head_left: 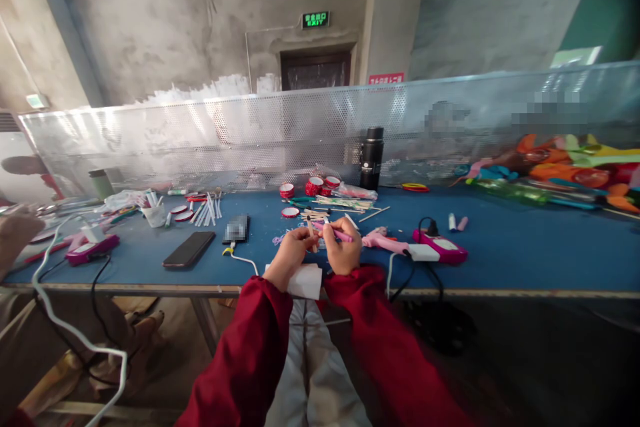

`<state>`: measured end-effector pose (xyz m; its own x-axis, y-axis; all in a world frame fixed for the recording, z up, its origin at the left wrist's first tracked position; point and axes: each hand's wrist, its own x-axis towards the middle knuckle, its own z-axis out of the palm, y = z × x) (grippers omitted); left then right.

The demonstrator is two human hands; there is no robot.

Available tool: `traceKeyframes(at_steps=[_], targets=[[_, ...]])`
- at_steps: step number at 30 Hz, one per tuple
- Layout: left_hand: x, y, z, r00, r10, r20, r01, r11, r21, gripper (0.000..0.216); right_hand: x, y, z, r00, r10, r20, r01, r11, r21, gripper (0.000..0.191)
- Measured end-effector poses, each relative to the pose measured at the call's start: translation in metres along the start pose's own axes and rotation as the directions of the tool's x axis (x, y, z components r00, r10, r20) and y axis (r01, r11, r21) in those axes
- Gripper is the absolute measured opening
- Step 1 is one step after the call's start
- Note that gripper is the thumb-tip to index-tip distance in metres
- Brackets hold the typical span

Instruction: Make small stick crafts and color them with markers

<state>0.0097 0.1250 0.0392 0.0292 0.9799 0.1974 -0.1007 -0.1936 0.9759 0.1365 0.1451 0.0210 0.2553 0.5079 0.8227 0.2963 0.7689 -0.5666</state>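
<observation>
Just above the front edge of the blue table (500, 260), my left hand (291, 252) is closed around a small light-brown wooden stick (312, 232) with a dark tip, held nearly upright. My right hand (344, 250) pinches a slim pink marker (342, 234), its pale end pointing left, close to the stick. Whether marker and stick touch, I cannot tell. Below my hands a white sheet (306, 280) lies over the table edge. Loose wooden sticks (306, 214) lie just beyond my fingers. Right of my right hand is a pink glue gun (381, 240).
Red-rimmed rolls (315, 186), a black thermos (371, 159) and scissors (415, 187) stand or lie at the back. A phone (189, 250) and white glue sticks (207, 209) are left. A magenta power strip (445, 248) and cables lie right. A co-worker's hand (20, 234) shows far left.
</observation>
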Motion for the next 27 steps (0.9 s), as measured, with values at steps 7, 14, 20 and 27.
traceKeyframes(at_steps=[7,14,20,27], targets=[[-0.0001,0.0001,0.0001,1.0,-0.003,-0.011,0.003,1.0,-0.003,0.041,0.0,-0.0016,-0.0003,1.0,-0.005,-0.003,0.005,1.0,0.001,0.026],[-0.001,0.0018,0.0004,1.0,-0.005,-0.007,0.005,1.0,0.016,0.04,0.0,0.0005,-0.0002,1.0,-0.008,-0.002,0.008,1.0,-0.001,0.027],[0.0,0.0,0.0001,1.0,-0.016,-0.023,0.017,1.0,0.016,0.04,-0.0001,0.0014,0.0007,1.0,-0.005,-0.014,0.005,1.0,-0.013,0.027],[0.0002,-0.0003,-0.0002,1.0,-0.007,-0.01,0.007,1.0,0.018,0.04,-0.0003,0.0008,0.0011,1.0,0.004,0.007,-0.004,1.0,0.001,0.025]])
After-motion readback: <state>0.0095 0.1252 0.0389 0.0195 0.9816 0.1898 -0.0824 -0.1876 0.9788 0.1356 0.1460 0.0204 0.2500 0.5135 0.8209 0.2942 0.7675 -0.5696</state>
